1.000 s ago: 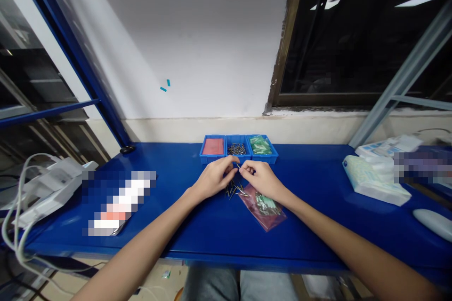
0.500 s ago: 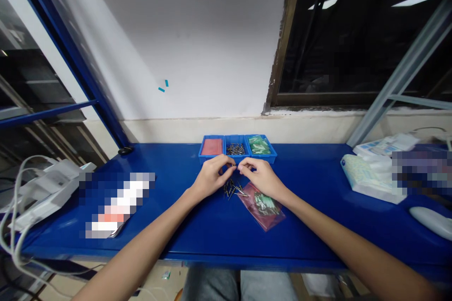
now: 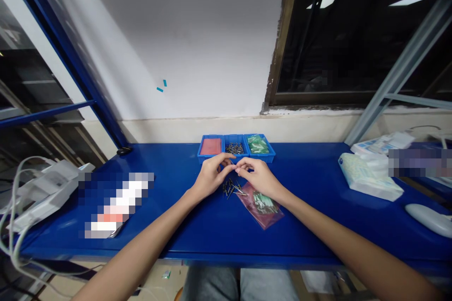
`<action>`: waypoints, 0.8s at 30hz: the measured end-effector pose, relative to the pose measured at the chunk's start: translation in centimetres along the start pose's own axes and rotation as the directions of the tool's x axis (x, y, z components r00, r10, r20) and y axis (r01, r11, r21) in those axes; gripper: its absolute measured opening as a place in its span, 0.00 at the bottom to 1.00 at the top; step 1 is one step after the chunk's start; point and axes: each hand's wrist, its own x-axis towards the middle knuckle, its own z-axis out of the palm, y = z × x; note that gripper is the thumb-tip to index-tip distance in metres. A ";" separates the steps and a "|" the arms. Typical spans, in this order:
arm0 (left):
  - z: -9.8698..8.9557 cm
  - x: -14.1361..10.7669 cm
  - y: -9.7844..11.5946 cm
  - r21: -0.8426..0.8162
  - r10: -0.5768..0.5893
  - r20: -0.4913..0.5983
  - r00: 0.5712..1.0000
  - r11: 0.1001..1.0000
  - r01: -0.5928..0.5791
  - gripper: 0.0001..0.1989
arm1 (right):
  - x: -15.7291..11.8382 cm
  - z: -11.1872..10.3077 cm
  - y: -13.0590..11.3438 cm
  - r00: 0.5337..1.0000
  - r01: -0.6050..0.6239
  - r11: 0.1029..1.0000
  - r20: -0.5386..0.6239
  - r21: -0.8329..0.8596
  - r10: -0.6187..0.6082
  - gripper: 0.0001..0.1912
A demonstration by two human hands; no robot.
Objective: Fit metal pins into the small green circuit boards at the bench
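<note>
My left hand point(image 3: 214, 172) and my right hand point(image 3: 257, 175) meet at their fingertips just in front of the blue bins. Both are curled, and whatever lies between the fingers is too small to make out. Several dark metal pins point(image 3: 230, 189) lie loose on the table below them. Beside these, partly under my right wrist, is a pink bag point(image 3: 263, 218) with a clear packet of green and metal pieces point(image 3: 264, 202) on it. Behind my hands stand a bin of pink sheets point(image 3: 211, 146), a bin of metal pins point(image 3: 235, 148) and a bin of green packets point(image 3: 257, 144).
On the blue table point(image 3: 197, 240), a blurred-out flat object point(image 3: 122, 207) and white power strips point(image 3: 52, 193) lie at left. A tissue pack point(image 3: 370, 178) and a white rounded device point(image 3: 429, 220) are at right. Metal posts rise on both sides.
The fingertips of my two hands have come together, closing the small gap between them. My left index finger has straightened somewhat. The view has shifted slightly.
</note>
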 end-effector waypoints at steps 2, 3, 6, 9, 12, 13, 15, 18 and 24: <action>0.1 -0.1 -0.3 0.043 0.057 0.025 0.998 0.997 -0.058 0.09 | 0.1 0.0 0.3 1.000 -0.012 1.000 -0.011 -0.009 0.012 0.07; 0.1 -0.2 -0.3 0.069 0.095 0.048 0.994 0.993 -0.098 0.08 | 0.1 -0.1 0.4 1.000 -0.016 1.000 -0.016 -0.014 0.016 0.07; -0.1 -0.2 -0.4 0.120 0.159 0.097 0.983 0.978 -0.170 0.08 | 0.1 0.0 0.5 1.000 -0.016 0.999 -0.019 -0.028 0.015 0.10; -0.3 -0.3 -0.4 0.154 0.157 0.118 0.981 0.973 -0.174 0.07 | -0.2 0.2 0.2 1.000 -0.003 0.998 0.000 -0.055 0.003 0.11; -0.2 -0.4 -0.5 0.179 0.145 0.132 0.980 0.969 -0.168 0.06 | -0.4 0.3 -0.2 1.000 0.009 0.998 0.009 -0.064 -0.009 0.12; -0.2 -0.4 -0.5 0.183 0.142 0.131 0.981 0.969 -0.165 0.06 | -0.4 0.3 -0.3 1.000 0.015 0.998 0.005 -0.062 -0.015 0.13; -0.1 -0.4 -0.4 0.175 0.144 0.117 0.983 0.971 -0.163 0.05 | -0.4 0.3 -0.3 0.999 0.025 0.998 -0.024 -0.052 -0.026 0.14; -0.1 -0.1 -0.2 0.124 0.151 0.072 0.986 0.979 -0.159 0.05 | -0.3 0.1 -0.2 0.998 0.024 0.999 -0.063 -0.033 -0.026 0.07; -0.3 0.1 0.2 0.043 0.127 0.019 0.992 0.991 -0.127 0.04 | -0.3 0.2 0.0 0.998 0.022 1.000 0.064 -0.001 -0.022 0.04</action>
